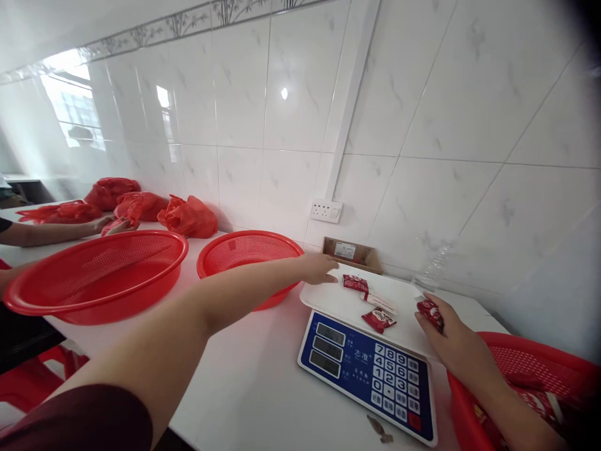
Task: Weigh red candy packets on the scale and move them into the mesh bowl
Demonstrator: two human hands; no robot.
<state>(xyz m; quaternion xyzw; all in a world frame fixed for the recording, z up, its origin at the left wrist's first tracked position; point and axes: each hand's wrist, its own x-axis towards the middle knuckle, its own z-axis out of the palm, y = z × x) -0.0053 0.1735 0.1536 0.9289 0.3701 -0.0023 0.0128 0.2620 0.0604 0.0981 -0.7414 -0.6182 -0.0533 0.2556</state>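
My left hand (320,269) is over the left edge of the white scale pan (328,294), fingers apart and nothing in them. Close to its fingertips lies a red packet (355,282). A white and red packet (381,303) and another red packet (379,319) rest further along the pan. At the pan's right side my right hand (441,322) grips a dark red packet (430,314). The blue scale panel (366,376) with its number keys faces me; its display digits are too faint to read.
Two red baskets (107,307) (251,238) stand left; a third basket (554,363) with packets is at right. Red bags (188,216) lie far left near another person's hands (117,227). Behind the scale are a cardboard box (352,252) and clear plastic (434,266).
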